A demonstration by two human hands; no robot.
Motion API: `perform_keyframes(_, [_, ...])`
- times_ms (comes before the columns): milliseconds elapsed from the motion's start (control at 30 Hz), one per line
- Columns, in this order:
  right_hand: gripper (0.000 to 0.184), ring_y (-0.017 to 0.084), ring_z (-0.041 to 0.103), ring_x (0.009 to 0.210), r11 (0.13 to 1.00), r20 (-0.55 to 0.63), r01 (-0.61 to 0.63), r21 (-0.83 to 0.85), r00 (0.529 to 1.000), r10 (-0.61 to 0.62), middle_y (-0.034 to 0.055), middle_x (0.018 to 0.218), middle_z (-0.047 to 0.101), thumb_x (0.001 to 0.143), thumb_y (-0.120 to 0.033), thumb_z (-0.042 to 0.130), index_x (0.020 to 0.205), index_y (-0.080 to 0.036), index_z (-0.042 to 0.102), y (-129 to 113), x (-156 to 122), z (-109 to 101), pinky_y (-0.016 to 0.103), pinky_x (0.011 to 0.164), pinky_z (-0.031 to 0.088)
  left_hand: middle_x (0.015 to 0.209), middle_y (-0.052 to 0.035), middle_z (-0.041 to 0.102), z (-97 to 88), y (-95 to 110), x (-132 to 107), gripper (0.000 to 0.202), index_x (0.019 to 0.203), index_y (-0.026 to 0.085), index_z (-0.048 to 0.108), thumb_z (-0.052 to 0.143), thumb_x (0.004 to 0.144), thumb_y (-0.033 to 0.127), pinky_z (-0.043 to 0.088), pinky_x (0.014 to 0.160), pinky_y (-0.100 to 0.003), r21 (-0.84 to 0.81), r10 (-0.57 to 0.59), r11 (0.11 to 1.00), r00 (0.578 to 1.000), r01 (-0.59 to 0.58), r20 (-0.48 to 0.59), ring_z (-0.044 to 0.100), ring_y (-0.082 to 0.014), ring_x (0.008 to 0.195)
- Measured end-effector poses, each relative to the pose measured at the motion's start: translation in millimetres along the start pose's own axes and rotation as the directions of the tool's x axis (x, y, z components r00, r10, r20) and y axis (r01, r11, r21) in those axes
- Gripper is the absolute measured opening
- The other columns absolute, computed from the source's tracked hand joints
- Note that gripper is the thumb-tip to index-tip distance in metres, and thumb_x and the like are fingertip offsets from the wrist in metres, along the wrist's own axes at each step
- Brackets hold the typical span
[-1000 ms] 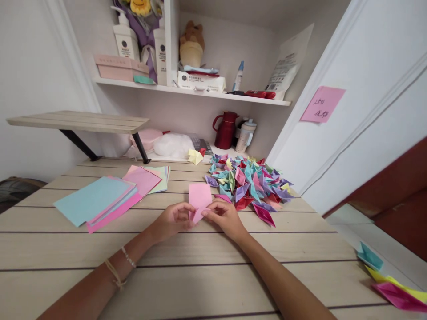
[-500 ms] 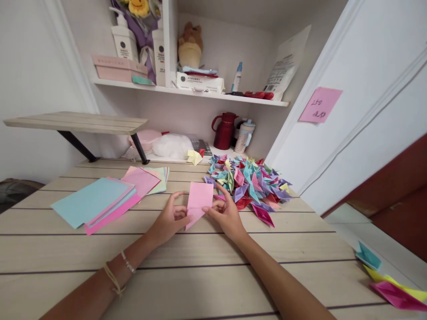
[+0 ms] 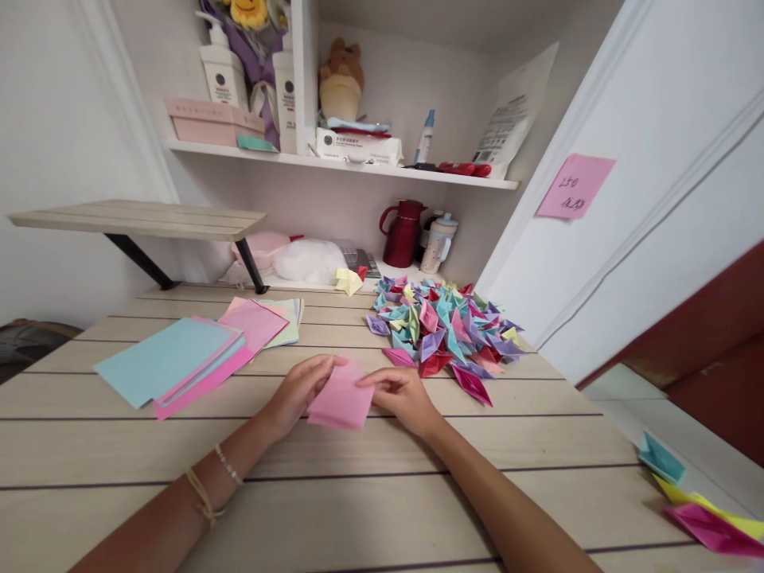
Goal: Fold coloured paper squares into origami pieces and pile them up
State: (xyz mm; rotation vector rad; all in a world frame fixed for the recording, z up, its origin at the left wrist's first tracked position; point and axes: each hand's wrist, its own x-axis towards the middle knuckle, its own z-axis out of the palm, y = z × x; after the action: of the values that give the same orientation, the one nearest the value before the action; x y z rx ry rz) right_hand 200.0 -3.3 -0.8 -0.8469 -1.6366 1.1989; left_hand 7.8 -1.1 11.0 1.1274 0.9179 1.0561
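Observation:
A pink sheet of paper [image 3: 341, 398], partly folded and slightly blurred, is held between my two hands above the middle of the table [image 3: 334, 493]. My left hand [image 3: 303, 391] grips its left side, fingers along the upper left edge and the thumb hidden. My right hand [image 3: 401, 394] pinches the upper right edge, the index finger lying over the paper. Just beyond my right hand lies a heap of folded paper boats [image 3: 442, 326] in many colours. One magenta boat [image 3: 399, 357] rests closest to my right fingers.
Coloured paper sheets [image 3: 173, 358] are stacked at the left, near a raised wooden shelf [image 3: 137, 219] on black legs. A red jug [image 3: 403, 235] and a tumbler [image 3: 438, 245] stand behind the boats. More folded boats [image 3: 713, 525] lie at the right edge. A pink note [image 3: 576, 187] hangs on the wall.
The pink paper has come nearer to me and its outline has turned from tall to squarish. My left fingers have moved up to its top edge; my right index finger now lies over it.

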Motion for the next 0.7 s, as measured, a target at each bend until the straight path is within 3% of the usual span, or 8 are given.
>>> perform_keyframes(200, [0.028, 0.014, 0.056, 0.057, 0.993, 0.132, 0.058, -0.102, 0.990, -0.044, 0.0037, 0.068, 0.066, 0.062, -0.036, 0.072, 0.084, -0.019, 0.071, -3, 0, 0, 0.023, 0.049, 0.043, 0.078, -0.0048, 0.069, -1.9, 2, -1, 0.034, 0.095, 0.016, 0.062, 0.069, 0.064, 0.026, 0.043, 0.053, -0.022, 0.029, 0.002, 1.000, 1.000, -0.002, 0.018, 0.060, -0.0147, 0.061])
perform_keyframes(400, [0.018, 0.011, 0.052, 0.052, 0.982, -0.004, 0.060, -0.178, 0.998, -0.062, 0.0021, 0.064, 0.063, 0.065, -0.037, 0.069, 0.070, -0.019, 0.069, 2, 2, -1, 0.021, 0.045, 0.038, 0.099, -0.0082, 0.067, 2.1, 7, -3, 0.041, 0.104, 0.017, 0.060, 0.069, 0.064, 0.023, 0.047, 0.069, -0.025, 0.035, 0.047, 0.998, 0.996, -0.050, 0.082, 0.061, -0.0202, 0.087])
perform_keyframes(500, [0.023, 0.010, 0.052, 0.046, 0.997, -0.084, -0.018, -0.079, 0.996, 0.011, -0.0011, 0.056, 0.059, 0.064, -0.036, 0.070, 0.079, -0.018, 0.066, 8, 4, 0, 0.020, 0.042, 0.037, 0.108, -0.0108, 0.063, 2.4, 7, -4, 0.042, 0.106, 0.017, 0.059, 0.068, 0.066, 0.024, 0.048, 0.069, -0.026, 0.014, 0.060, 0.998, 0.990, -0.062, 0.131, 0.061, -0.0212, 0.087])
perform_keyframes(600, [0.040, 0.012, 0.057, 0.048, 0.996, -0.106, -0.058, 0.061, 0.992, 0.065, -0.0022, 0.059, 0.060, 0.062, -0.033, 0.072, 0.096, -0.019, 0.058, 12, 5, 1, 0.020, 0.043, 0.040, 0.113, -0.0138, 0.060, 1.6, 3, -3, 0.047, 0.108, 0.017, 0.055, 0.070, 0.064, 0.021, 0.049, 0.068, -0.028, -0.016, 0.062, 0.998, 0.979, -0.060, 0.195, 0.063, -0.0209, 0.083])
perform_keyframes(700, [0.039, 0.012, 0.058, 0.050, 0.992, -0.115, -0.078, 0.098, 0.989, 0.089, -0.0011, 0.063, 0.062, 0.063, -0.031, 0.072, 0.096, -0.018, 0.056, 13, 6, 1, 0.022, 0.045, 0.043, 0.115, -0.0146, 0.058, 1.3, 0, -2, 0.057, 0.118, 0.020, 0.046, 0.068, 0.066, 0.021, 0.050, 0.069, -0.029, -0.026, 0.082, 0.997, 0.981, -0.079, 0.177, 0.065, -0.0205, 0.082])
